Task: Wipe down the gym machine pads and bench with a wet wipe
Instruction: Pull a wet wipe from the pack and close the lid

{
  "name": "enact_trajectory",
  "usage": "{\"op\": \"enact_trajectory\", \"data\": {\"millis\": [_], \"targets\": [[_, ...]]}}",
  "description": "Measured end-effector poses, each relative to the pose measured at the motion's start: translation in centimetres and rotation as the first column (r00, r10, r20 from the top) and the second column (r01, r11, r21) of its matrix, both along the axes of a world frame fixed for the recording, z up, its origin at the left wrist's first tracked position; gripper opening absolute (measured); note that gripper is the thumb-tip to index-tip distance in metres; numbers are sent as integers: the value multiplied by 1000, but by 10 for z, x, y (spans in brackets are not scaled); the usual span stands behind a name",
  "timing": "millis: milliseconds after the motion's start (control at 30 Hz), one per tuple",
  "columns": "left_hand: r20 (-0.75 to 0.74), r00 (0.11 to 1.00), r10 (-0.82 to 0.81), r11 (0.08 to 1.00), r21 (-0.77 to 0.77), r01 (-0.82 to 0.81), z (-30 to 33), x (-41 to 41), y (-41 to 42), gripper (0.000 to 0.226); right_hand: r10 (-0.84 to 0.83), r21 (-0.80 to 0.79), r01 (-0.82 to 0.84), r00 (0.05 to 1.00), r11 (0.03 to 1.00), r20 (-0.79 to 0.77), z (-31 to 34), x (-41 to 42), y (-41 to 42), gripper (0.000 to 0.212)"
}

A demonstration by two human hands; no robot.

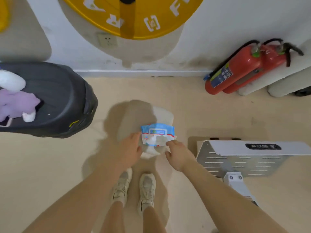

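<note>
A person stands on a beige floor (pixel 50 165), both hands around a blue-and-white wet wipe pack (pixel 157 134) held above their pale sneakers (pixel 134 187). The left hand (pixel 129 152) holds the pack's left edge; the right hand (pixel 178 154) pinches a white wipe (pixel 152 151) at its lower edge. Right of the pack stands a grey metal machine base (pixel 235 158). Beyond the pack, two red fire extinguishers (pixel 247 68) lean at the white wall (pixel 218 22), under a yellow disc (pixel 134 17). Left of the pack sits a dark bag (pixel 55 98).
</note>
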State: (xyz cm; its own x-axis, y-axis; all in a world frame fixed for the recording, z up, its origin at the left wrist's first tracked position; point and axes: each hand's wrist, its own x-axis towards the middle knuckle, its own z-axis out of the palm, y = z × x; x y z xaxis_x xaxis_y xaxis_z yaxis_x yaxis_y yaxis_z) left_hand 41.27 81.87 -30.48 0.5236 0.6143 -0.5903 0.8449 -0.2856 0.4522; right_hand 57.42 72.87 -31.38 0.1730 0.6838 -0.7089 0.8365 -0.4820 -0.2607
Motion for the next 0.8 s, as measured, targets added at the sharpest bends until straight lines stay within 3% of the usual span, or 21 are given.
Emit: {"op": "enact_trajectory", "data": {"millis": [133,267,500,633,733,800], "targets": [[45,998,-45,999,20,44,-102,30,19,46,-3,48,1,999,999,47,-89,6,24,40],[115,992,-58,997,50,53,-176,41,20,41,94,77,-102,991,992,100,-165,10,37,47],[145,973,-179,981,105,165,-239,33,18,56,275,162,-304,945,939,179,-223,27,42,66],[93,988,-125,984,136,112,-239,40,21,68,421,303,-543,821,783,384,-229,40,39,39],[135,977,-165,973,184,139,-238,39,18,72,301,370,-404,903,836,307,-215,49,52,26],[159,971,-179,964,226,141,-241,37,15,71,88,441,-197,963,875,255,-213,53,58,29]]}}
